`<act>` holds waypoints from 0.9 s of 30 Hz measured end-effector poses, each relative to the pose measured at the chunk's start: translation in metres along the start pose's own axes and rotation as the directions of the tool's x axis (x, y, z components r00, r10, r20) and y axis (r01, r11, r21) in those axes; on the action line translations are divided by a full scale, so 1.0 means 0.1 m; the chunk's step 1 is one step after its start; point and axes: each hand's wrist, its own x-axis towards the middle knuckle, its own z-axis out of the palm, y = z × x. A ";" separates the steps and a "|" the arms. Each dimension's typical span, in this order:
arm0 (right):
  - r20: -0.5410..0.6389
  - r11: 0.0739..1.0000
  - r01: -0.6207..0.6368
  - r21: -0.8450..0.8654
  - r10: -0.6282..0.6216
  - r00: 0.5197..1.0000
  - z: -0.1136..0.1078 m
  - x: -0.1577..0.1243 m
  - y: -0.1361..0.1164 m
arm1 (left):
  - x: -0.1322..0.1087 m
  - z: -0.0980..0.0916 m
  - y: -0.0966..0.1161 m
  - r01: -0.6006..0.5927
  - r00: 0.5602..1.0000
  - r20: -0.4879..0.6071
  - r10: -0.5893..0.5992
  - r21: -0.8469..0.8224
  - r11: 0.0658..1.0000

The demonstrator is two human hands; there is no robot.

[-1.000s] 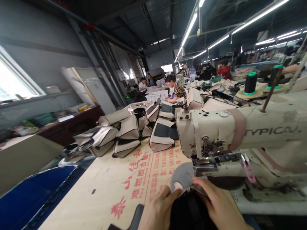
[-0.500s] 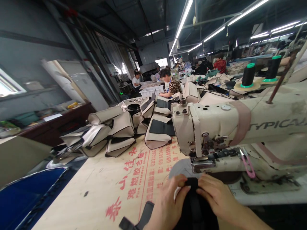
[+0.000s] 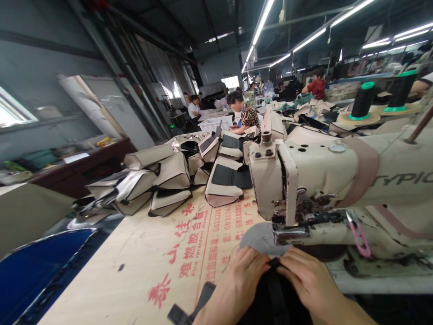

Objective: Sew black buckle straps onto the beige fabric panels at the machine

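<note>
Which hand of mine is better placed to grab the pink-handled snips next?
Probably your right hand: it's nearer the pink-handled snips, while your left hand is on the far side of the black piece. Both hold that piece.

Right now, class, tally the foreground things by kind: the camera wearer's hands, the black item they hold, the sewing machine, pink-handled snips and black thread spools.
Hands, left hand and right hand: 2
Black item: 1
Sewing machine: 1
Pink-handled snips: 1
Black thread spools: 2
Total: 7
</note>
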 end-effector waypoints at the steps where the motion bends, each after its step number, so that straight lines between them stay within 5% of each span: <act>1: -0.007 1.000 -0.031 0.005 0.031 0.999 -0.01 0.01 0.00 | 0.00 0.00 -0.01 0.010 1.000 0.008 -0.010 -0.002 1.000; 4: 0.030 0.997 -0.076 -0.034 0.077 0.997 -0.06 0.05 -0.01 | 0.00 0.00 -0.05 0.029 0.998 0.051 -0.029 0.001 1.000; 10: 0.201 0.971 0.131 -0.198 -0.090 0.975 -0.12 0.09 0.01 | 0.01 0.04 -0.07 0.082 0.995 0.062 -0.080 -0.035 0.996; 20: 0.185 0.996 0.036 -0.085 -0.019 0.983 -0.16 0.15 -0.07 | 0.03 0.06 -0.06 0.127 0.991 0.054 -0.122 -0.088 0.988; 27: 0.107 0.996 0.062 -0.061 -0.055 0.993 -0.11 0.18 -0.08 | -0.07 -0.17 -0.04 0.220 0.974 0.098 -0.203 -0.227 0.949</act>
